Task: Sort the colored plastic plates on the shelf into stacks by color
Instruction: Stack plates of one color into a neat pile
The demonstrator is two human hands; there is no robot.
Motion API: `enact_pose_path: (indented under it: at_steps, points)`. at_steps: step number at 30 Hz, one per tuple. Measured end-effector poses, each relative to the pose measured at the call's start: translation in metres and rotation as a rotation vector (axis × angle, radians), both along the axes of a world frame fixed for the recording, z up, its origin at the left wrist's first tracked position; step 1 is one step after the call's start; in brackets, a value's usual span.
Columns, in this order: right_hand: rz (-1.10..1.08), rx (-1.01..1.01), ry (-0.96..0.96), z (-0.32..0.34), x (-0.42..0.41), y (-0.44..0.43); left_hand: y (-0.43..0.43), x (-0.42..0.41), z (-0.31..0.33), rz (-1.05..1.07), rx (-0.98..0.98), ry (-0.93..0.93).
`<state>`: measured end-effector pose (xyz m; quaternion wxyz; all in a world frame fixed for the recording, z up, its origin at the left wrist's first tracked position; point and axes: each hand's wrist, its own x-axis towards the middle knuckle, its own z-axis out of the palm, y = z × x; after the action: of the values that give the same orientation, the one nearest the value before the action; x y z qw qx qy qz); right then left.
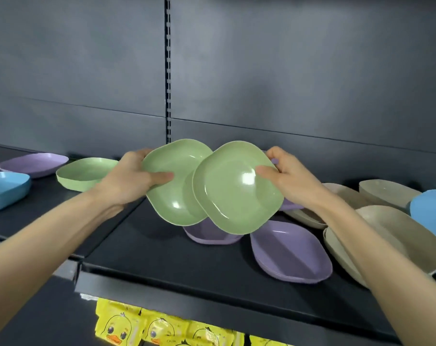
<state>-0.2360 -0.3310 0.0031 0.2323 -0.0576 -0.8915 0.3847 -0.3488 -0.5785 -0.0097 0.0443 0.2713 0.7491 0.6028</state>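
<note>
Left hand [130,179] pinched left green plate [177,196] at rim, right hand [288,179] pinched right green plate [236,198]; judged light, stiff, slick.

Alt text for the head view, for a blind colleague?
Left hand and right hand each hold a tilted green plate, the right plate overlapping the left plate, above a shelf. A third green plate, purple plates, beige plates and blue plates lie on it.

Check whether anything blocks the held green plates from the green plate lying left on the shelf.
Nothing visible blocks it. Only the left hand, gripping one held plate, sits before the shelved green plate.
</note>
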Motion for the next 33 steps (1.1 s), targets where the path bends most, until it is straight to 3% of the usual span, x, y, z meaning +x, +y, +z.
enact_pose_path:
  at_steps: [5,15,21,28,33]
  points:
    - [-0.053,-0.074,0.122,-0.009,-0.044,-0.081,-0.078,-0.034,-0.002,0.027,0.043,-0.054]
    - [-0.053,-0.257,0.183,-0.023,-0.124,-0.213,-0.191,-0.117,-0.009,0.116,0.038,-0.071]
    - [-0.115,-0.196,0.18,-0.016,-0.167,-0.23,-0.206,-0.172,-0.003,0.109,0.04,0.014]
    - [-0.205,-0.108,0.19,-0.023,-0.22,-0.219,-0.191,-0.238,-0.004,0.066,-0.151,0.197]
    - [-0.21,-0.104,0.132,-0.029,-0.255,-0.202,-0.168,-0.285,-0.004,-0.078,-0.223,0.205]
